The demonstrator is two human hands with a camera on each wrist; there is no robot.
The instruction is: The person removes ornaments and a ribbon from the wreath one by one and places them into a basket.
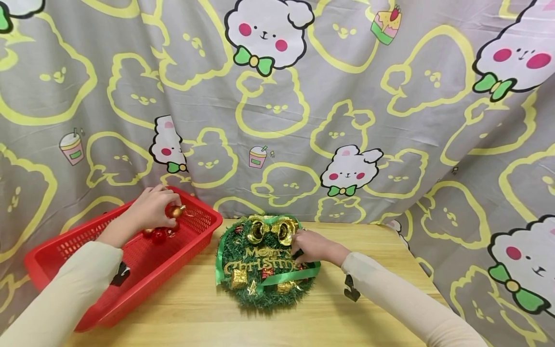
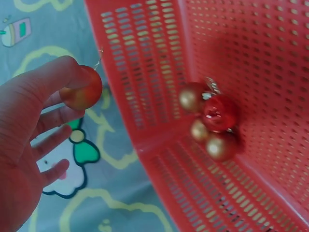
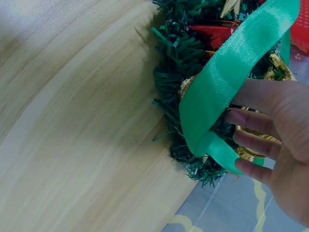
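In the left wrist view my left hand (image 2: pixel 36 116) pinches a shiny gold-orange Christmas bauble (image 2: pixel 87 94) between thumb and fingers, its thin hanging cord loose above. The head view has this hand (image 1: pixel 153 209) over the far part of the red basket (image 1: pixel 151 274). My right hand (image 1: pixel 318 246) is at the right side of a green tinsel wreath (image 1: pixel 264 301) with "Merry Christmas" lettering. In the right wrist view its thumb and index fingertip are hidden behind green ribbon (image 3: pixel 217 87); I cannot tell whether they grip anything. The other fingers bend loosely beside the ribbon.
Several gold baubles (image 2: pixel 222 146) and a red one (image 2: pixel 219 113) lie in the basket. Gold bells (image 1: pixel 284 231) and small gold parcels (image 1: pixel 239 279) decorate the wreath. Both stand on a wooden table (image 1: pixel 186 313), with a patterned curtain (image 1: pixel 286 111) behind.
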